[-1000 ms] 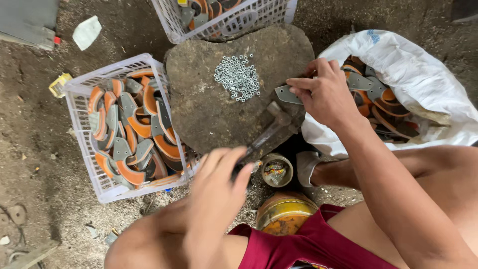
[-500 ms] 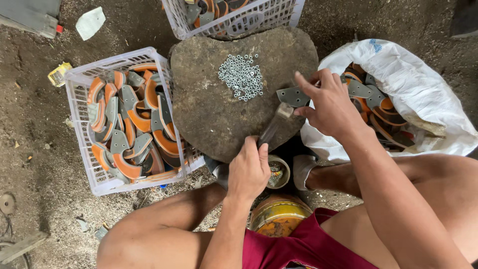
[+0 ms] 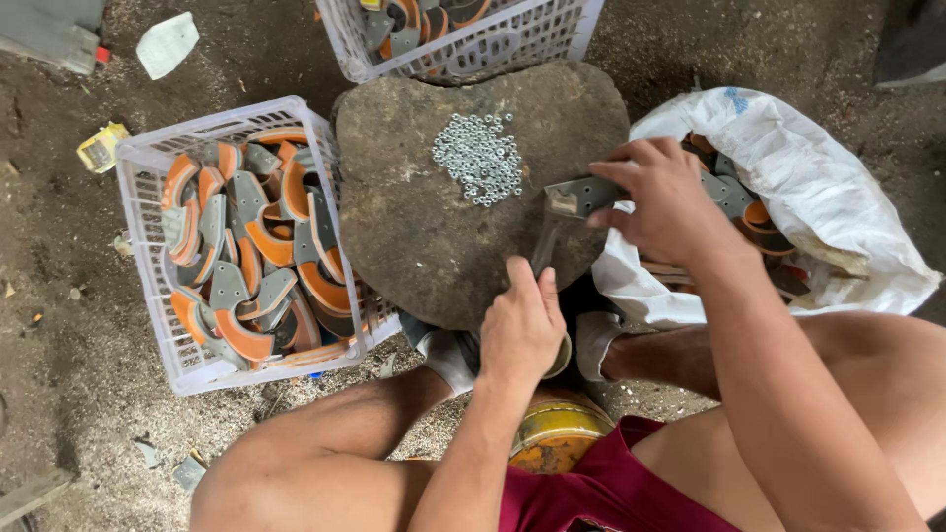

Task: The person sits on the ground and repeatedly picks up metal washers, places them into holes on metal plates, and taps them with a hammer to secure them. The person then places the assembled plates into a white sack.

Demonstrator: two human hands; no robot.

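A flat round stone (image 3: 424,207) lies between my knees, with a heap of small silver nuts (image 3: 480,158) on it. My right hand (image 3: 660,202) grips a grey metal plate (image 3: 576,195) at the stone's right edge. My left hand (image 3: 519,330) is closed around the handle of a hammer-like tool (image 3: 544,241) that points up toward the plate. A white sack (image 3: 788,177) of grey and orange parts lies under my right forearm.
A white plastic crate (image 3: 148,256) full of curved grey and orange pieces stands left of the stone. A second crate (image 3: 463,39) sits behind it. A yellow tin (image 3: 552,443) rests between my legs. Dirt floor with scraps lies around.
My left hand came down and closed on the tool handle at the stone's near edge. My right hand shifted the metal plate slightly onto the stone's right rim.
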